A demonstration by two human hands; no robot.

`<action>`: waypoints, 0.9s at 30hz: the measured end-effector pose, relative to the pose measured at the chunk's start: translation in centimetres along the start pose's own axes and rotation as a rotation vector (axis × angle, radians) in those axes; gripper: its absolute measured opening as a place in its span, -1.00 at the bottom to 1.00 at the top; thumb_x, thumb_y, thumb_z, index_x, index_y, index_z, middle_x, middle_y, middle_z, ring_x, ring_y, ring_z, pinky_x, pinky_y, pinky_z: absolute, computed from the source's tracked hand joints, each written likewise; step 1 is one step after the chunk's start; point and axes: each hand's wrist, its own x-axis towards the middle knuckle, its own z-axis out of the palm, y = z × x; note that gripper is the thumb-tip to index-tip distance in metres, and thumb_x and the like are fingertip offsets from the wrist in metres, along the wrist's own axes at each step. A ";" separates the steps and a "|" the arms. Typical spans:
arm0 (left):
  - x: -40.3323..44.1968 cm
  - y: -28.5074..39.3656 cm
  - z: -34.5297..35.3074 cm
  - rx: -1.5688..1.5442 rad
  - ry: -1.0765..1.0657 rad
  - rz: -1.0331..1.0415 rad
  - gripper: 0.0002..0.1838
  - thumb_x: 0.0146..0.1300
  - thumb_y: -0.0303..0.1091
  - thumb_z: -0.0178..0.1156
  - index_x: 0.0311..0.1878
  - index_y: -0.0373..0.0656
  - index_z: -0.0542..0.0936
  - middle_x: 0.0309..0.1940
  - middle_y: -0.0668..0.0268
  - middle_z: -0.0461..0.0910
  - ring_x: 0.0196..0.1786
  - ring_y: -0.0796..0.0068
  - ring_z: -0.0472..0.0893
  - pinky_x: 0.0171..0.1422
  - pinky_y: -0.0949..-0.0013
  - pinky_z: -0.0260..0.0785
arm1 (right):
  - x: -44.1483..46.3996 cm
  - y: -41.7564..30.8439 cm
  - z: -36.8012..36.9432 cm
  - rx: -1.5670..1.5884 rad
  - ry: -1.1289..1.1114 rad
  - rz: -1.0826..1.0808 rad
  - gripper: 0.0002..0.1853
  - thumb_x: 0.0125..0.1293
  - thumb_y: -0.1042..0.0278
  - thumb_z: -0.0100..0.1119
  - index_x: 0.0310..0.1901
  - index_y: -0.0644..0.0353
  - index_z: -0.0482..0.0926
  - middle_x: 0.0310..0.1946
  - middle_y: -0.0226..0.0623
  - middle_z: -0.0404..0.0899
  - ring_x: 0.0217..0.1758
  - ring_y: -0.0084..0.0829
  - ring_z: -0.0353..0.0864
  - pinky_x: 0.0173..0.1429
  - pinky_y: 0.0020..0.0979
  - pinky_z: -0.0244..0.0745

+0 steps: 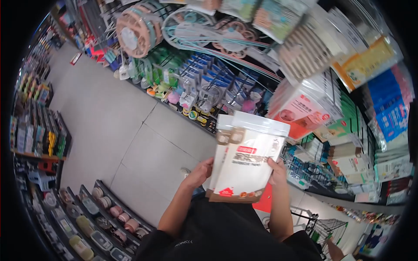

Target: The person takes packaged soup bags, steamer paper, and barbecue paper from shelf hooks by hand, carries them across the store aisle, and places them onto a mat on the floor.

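In front of my chest are white and brown barbecue paper packs [250, 161], at least two, overlapping, the front one facing me. My left hand [201, 173] grips their left edge, with its fingers partly hidden behind them. On the other side, my right hand [277, 170] pinches the right edge, thumb on the front face. Just beyond the packs hang red and white packets [300, 108] on the rack. Similar brown and white packs [352, 164] hang farther right.
Round pink hangers [133, 37] and bagged goods fill the rack ahead. A shelf with food containers [102, 239] stands at lower left. A wire shopping cart [328, 230] is at lower right, with another person's arm [334, 250] beside it. Grey tiled floor [104, 104] runs along the aisle.
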 end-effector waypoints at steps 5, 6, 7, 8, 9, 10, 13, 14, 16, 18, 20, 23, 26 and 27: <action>-5.2 6.0 -2.3 0.089 0.312 0.041 -0.64 0.24 -0.36 0.20 0.04 -0.38 0.51 -0.10 0.18 0.61 -0.07 0.49 0.59 0.05 0.39 0.44 | 4.0 3.5 12.6 -0.275 -0.015 0.103 -0.73 0.23 0.43 0.24 -0.07 0.38 0.53 -0.21 -0.23 0.63 -0.22 -0.52 0.61 -0.12 -0.48 0.52; -6.0 7.1 -2.8 0.078 0.383 0.088 -0.69 0.25 -0.40 0.19 0.01 -0.38 0.53 -0.13 0.19 0.62 -0.12 0.50 0.60 0.02 0.40 0.46 | 4.3 4.2 14.5 -0.289 -0.062 0.126 -0.73 0.22 0.43 0.25 -0.08 0.37 0.54 -0.22 -0.25 0.63 -0.22 -0.54 0.60 -0.13 -0.49 0.51; -6.9 8.1 -3.5 0.075 0.422 0.137 -0.69 0.25 -0.41 0.19 0.01 -0.38 0.52 -0.12 0.18 0.61 -0.12 0.48 0.61 0.01 0.39 0.47 | 4.7 5.0 16.1 -0.302 -0.110 0.149 -0.73 0.22 0.43 0.26 -0.09 0.37 0.55 -0.23 -0.26 0.64 -0.23 -0.56 0.60 -0.14 -0.50 0.51; -7.9 9.0 -4.4 0.070 0.462 0.186 -0.69 0.24 -0.43 0.18 0.00 -0.39 0.52 -0.11 0.17 0.61 -0.12 0.47 0.61 0.01 0.38 0.48 | 5.0 5.9 17.3 -0.358 -0.150 0.166 -0.73 0.22 0.45 0.25 -0.08 0.38 0.54 -0.21 -0.24 0.63 -0.22 -0.54 0.61 -0.13 -0.48 0.52; -8.9 9.8 -5.1 0.066 0.502 0.235 -0.70 0.24 -0.44 0.18 0.00 -0.39 0.51 -0.10 0.15 0.61 -0.12 0.45 0.62 0.01 0.37 0.49 | 5.4 6.8 18.5 -0.415 -0.191 0.183 -0.73 0.22 0.47 0.24 -0.07 0.39 0.52 -0.20 -0.23 0.63 -0.21 -0.52 0.61 -0.11 -0.46 0.53; -9.8 10.5 -5.7 0.073 0.539 0.253 -0.71 0.26 -0.42 0.16 0.00 -0.39 0.52 -0.12 0.18 0.61 -0.12 0.48 0.61 0.00 0.39 0.48 | 5.7 7.5 19.6 -0.470 -0.233 0.200 -0.73 0.22 0.49 0.22 -0.06 0.40 0.51 -0.18 -0.21 0.62 -0.21 -0.50 0.62 -0.10 -0.44 0.54; -12.5 12.7 -7.9 0.074 0.634 0.300 -0.71 0.34 -0.35 0.09 0.00 -0.37 0.53 -0.17 0.23 0.62 -0.14 0.56 0.58 -0.01 0.44 0.44 | 6.4 9.6 23.0 -0.546 -0.287 0.164 -0.74 0.25 0.48 0.19 -0.05 0.39 0.51 -0.16 -0.23 0.62 -0.20 -0.55 0.60 -0.07 -0.49 0.50; -13.3 13.0 -8.7 0.055 0.652 0.313 -0.70 0.36 -0.32 0.06 0.00 -0.37 0.52 -0.17 0.23 0.62 -0.14 0.57 0.58 -0.01 0.45 0.43 | 6.6 10.2 24.0 -0.570 -0.300 0.152 -0.74 0.26 0.48 0.19 -0.05 0.38 0.51 -0.16 -0.23 0.62 -0.20 -0.56 0.60 -0.07 -0.51 0.49; -14.6 14.3 -9.8 0.045 0.683 0.339 -0.67 0.40 -0.28 0.01 0.02 -0.36 0.51 -0.15 0.24 0.61 -0.13 0.58 0.56 -0.01 0.47 0.41 | 7.0 10.9 26.0 -0.594 -0.316 0.159 -0.75 0.27 0.46 0.18 -0.05 0.37 0.52 -0.17 -0.26 0.63 -0.20 -0.58 0.59 -0.08 -0.53 0.48; -15.6 15.7 -10.1 0.059 0.711 0.361 -0.64 0.43 -0.24 -0.04 0.03 -0.36 0.51 -0.13 0.24 0.60 -0.13 0.59 0.55 0.00 0.48 0.40 | 7.5 11.7 27.5 -0.596 -0.328 0.158 -0.75 0.27 0.45 0.18 -0.05 0.37 0.52 -0.17 -0.27 0.63 -0.21 -0.58 0.59 -0.09 -0.54 0.48; -16.9 16.9 -11.0 0.103 0.745 0.376 -0.65 0.43 -0.25 -0.05 0.04 -0.36 0.50 -0.11 0.24 0.59 -0.12 0.59 0.55 0.00 0.47 0.40 | 8.1 12.0 29.1 -0.616 -0.289 0.106 -0.75 0.27 0.46 0.18 -0.05 0.35 0.52 -0.19 -0.27 0.63 -0.22 -0.60 0.58 -0.10 -0.54 0.47; -18.5 18.6 -12.3 0.114 0.792 0.423 -0.64 0.43 -0.24 -0.06 0.06 -0.35 0.49 -0.09 0.23 0.59 -0.10 0.58 0.55 0.01 0.46 0.40 | 10.1 11.6 29.7 -0.676 -0.192 -0.030 -0.77 0.26 0.48 0.18 -0.06 0.35 0.52 -0.19 -0.26 0.63 -0.23 -0.60 0.58 -0.13 -0.55 0.47; -19.2 20.3 -13.8 0.081 0.811 0.468 -0.63 0.43 -0.23 -0.06 0.07 -0.35 0.46 -0.07 0.22 0.58 -0.08 0.55 0.56 0.03 0.44 0.41 | 12.0 9.6 30.7 -0.502 -0.071 -0.159 -0.75 0.27 0.49 0.17 -0.03 0.36 0.48 -0.13 -0.23 0.61 -0.17 -0.51 0.60 -0.04 -0.49 0.49; -19.3 20.7 -14.3 0.066 0.813 0.477 -0.63 0.43 -0.23 -0.06 0.08 -0.35 0.46 -0.06 0.21 0.57 -0.07 0.54 0.56 0.04 0.43 0.41 | 13.2 8.9 29.8 -0.436 -0.087 -0.193 -0.72 0.28 0.49 0.15 0.00 0.36 0.46 -0.10 -0.20 0.60 -0.14 -0.47 0.60 -0.01 -0.47 0.49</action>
